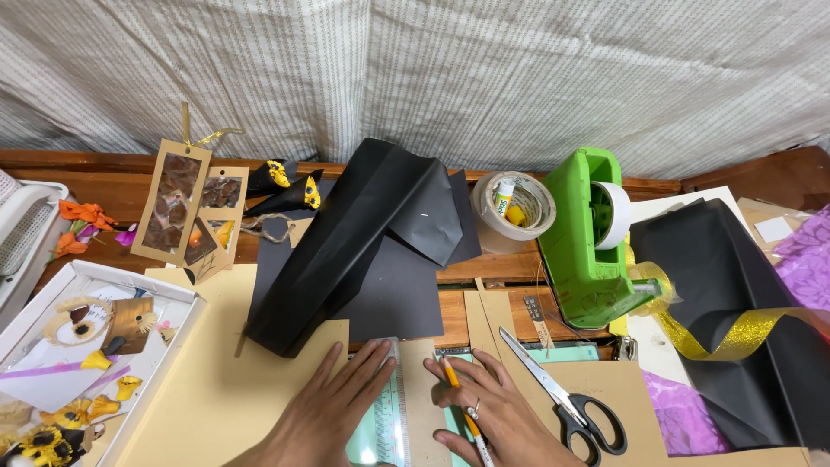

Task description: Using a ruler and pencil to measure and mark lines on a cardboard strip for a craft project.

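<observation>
The left hand (333,406) lies flat, with the fingers spread, on a clear greenish plastic ruler (385,415), and presses it down on a tan strip of kraft card (424,406) at the near edge of the table. The right hand (488,411) is just beside it, closed around a yellow pencil (462,411), whose tip rests on the card close to the ruler edge. I judge that the marking of a line is only beginning: no drawn line is visible on the card, and the black-handled steel scissors (562,398) lie open and untouched on the card to the right. Behind the hands there is a folded sheet of black paper (346,242), a roll of beige tape (514,203), a green tape dispenser (584,242) and a gold glitter ribbon (726,333). The surface is a brown wooden table (104,186), very crowded, and a white patterned cloth (415,69) hangs behind it
</observation>
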